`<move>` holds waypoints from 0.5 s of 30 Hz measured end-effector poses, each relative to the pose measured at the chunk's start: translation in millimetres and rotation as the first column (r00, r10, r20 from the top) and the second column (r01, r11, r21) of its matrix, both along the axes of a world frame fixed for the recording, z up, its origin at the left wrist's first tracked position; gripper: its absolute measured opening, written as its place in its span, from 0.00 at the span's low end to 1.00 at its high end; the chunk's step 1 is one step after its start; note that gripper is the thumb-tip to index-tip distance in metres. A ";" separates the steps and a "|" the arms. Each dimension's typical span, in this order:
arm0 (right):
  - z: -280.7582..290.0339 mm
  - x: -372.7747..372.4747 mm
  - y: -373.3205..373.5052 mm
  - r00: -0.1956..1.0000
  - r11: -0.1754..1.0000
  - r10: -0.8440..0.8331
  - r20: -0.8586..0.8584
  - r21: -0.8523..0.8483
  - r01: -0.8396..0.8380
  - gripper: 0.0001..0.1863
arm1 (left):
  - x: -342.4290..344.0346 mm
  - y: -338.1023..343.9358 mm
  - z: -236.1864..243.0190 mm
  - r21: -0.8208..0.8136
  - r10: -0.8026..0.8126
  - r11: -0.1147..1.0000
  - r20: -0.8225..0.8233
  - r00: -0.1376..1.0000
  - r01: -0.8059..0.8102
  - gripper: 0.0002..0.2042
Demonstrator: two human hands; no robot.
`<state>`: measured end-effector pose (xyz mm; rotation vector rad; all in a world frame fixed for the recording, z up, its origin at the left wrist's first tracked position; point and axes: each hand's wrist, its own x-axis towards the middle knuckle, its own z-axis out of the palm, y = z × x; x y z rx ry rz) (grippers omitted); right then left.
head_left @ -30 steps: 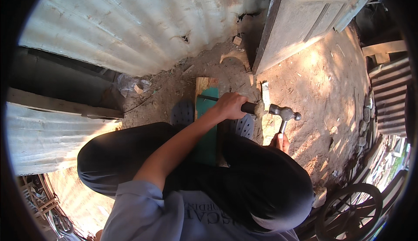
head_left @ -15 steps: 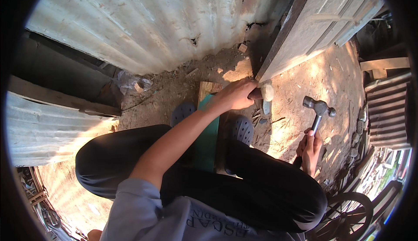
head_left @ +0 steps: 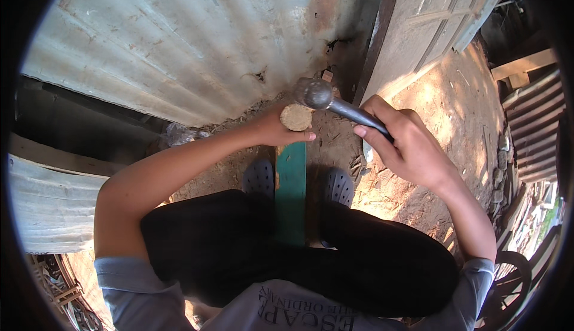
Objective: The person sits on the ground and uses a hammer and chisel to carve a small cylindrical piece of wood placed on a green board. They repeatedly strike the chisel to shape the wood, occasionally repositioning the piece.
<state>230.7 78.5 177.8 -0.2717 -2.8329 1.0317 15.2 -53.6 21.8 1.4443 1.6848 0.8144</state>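
Note:
My left hand [head_left: 276,129] is closed round an upright tool with a wooden handle [head_left: 296,117]. Its round, pale, worn end faces up, and the part below my fist is hidden. My right hand [head_left: 405,142] grips a ball-peen hammer [head_left: 360,116] by its dark shaft. The steel head is just above and beside the handle's end; whether they touch, I cannot tell. Under my left hand runs a green-painted plank [head_left: 291,178], its far end hidden by the hand and its near end passing between my legs.
Grey clogs [head_left: 338,187] flank the plank on the dirt floor [head_left: 439,127]. Ahead rises a corrugated metal wall [head_left: 179,38], with a wooden door [head_left: 424,29] to its right. A wheel [head_left: 511,286] stands at lower right, below stacked corrugated sheets [head_left: 535,130].
My right hand has raised the hammer and brought it left, over the wooden handle. My left hand has moved left and turned the handle upright above the plank.

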 end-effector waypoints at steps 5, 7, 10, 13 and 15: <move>-19.7 -9.0 -11.2 0.998 1.000 0.014 -0.069 0.007 -0.014 0.09 | 9.4 -3.9 30.4 -0.139 0.083 0.988 0.092 0.992 -0.070 0.18; -13.4 -7.6 -21.8 0.999 1.000 -0.009 -0.040 0.001 0.009 0.10 | 9.3 -7.9 28.6 -0.143 0.110 0.984 0.033 0.993 -0.104 0.19; -5.7 -6.6 -32.0 0.999 1.000 -0.019 -0.046 0.008 0.019 0.10 | 7.4 -10.7 9.6 -0.161 0.112 0.982 0.070 0.991 -0.099 0.20; -1.4 -5.1 -36.4 0.999 0.999 -0.047 -0.014 -0.011 0.047 0.10 | 8.3 -14.1 6.0 -0.133 0.114 0.985 0.031 0.993 -0.109 0.21; -2.6 -2.8 -36.8 0.997 0.998 -0.059 -0.051 -0.029 0.057 0.10 | 14.9 -15.0 27.2 -0.118 0.114 0.987 0.022 0.993 -0.111 0.21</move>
